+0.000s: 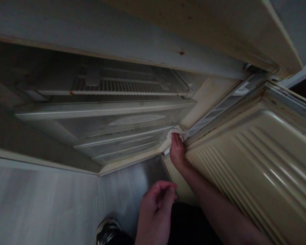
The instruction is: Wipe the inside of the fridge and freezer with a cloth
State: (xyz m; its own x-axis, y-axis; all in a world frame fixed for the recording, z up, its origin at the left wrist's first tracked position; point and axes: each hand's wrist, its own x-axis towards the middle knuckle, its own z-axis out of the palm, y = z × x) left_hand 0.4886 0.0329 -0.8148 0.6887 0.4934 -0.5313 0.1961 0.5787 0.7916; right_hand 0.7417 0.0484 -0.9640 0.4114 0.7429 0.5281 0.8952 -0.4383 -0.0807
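My right hand (177, 149) is closed on a crumpled white cloth (183, 132). It presses the cloth against the hinge-side edge of a fridge-freezer's lower compartment, beside the inner side wall (199, 98). The open door (244, 149), cream with moulded ridges, stands to the right of that forearm. My left hand (156, 211) hangs low in front of my lap, touching nothing. Its fingers are curled in towards the thumb, and no object shows in them.
Inside the compartment are a wire shelf (132, 83) and several pale drawers, the top one (104, 110) widest. An upper door (244, 30) juts out overhead. Below lies a grey wood-look floor (53, 204), with my shoe (108, 231) on it.
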